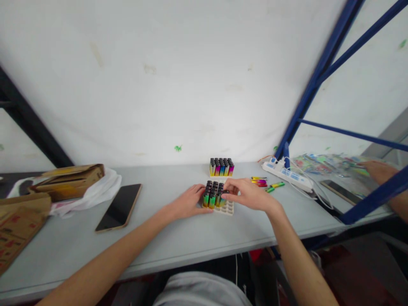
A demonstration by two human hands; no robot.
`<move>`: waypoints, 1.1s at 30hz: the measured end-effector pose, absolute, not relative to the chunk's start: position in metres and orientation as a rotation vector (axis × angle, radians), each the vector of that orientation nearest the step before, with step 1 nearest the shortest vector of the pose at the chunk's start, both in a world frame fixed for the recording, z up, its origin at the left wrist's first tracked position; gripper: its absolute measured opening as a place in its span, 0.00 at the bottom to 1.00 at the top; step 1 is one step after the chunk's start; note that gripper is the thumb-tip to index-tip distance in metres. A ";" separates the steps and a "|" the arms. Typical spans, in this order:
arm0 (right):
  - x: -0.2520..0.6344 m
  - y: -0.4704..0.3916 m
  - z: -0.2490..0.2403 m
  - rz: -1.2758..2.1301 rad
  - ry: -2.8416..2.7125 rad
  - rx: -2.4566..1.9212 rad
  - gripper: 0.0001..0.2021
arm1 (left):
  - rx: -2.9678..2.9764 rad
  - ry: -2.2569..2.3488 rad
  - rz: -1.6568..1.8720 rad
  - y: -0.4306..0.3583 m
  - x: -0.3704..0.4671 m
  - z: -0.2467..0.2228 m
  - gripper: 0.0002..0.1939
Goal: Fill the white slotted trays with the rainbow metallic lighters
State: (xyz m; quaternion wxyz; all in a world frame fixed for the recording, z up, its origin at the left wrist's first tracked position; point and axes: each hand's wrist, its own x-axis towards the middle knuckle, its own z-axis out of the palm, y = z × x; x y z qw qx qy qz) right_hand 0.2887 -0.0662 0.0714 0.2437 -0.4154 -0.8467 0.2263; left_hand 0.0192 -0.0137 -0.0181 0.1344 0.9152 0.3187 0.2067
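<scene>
A white tray with round holes (227, 209) lies near the middle of the table. Several upright lighters (212, 197), green to gold with black tops, fill its left part. My left hand (188, 202) is at the tray's left side, thumb along the front edge and fingers by the back left corner, gripping it. At the right end of the rows, my right hand (245, 193) pinches a lighter (223, 201) by its dark top; the fingers partly hide it. Beyond stands a second group of lighters (222, 167) in purple, blue and gold. Loose lighters (274, 186) lie right of my right hand.
On the left are a phone (119, 207), a white plastic bag (110, 187) and cardboard boxes (68, 180). A power strip (288, 175) with cables lies right, beside a blue metal frame (306, 97). Past it, another person's hand (378, 171) is near plastic packets (325, 163).
</scene>
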 end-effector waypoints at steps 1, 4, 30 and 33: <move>0.287 -0.066 0.069 0.640 -2.303 -1.154 0.08 | 2.651 0.923 0.597 -0.014 0.019 -0.018 0.38; 0.286 -0.066 0.065 0.670 -2.259 -1.190 0.08 | 2.645 0.923 0.588 -0.015 0.021 -0.015 0.37; 0.268 -0.060 0.052 0.602 -2.199 -1.342 0.20 | 2.651 0.921 0.604 -0.015 0.021 -0.018 0.38; 0.282 -0.062 0.060 0.611 -2.185 -1.327 0.22 | 2.655 0.929 0.610 -0.014 0.021 -0.018 0.39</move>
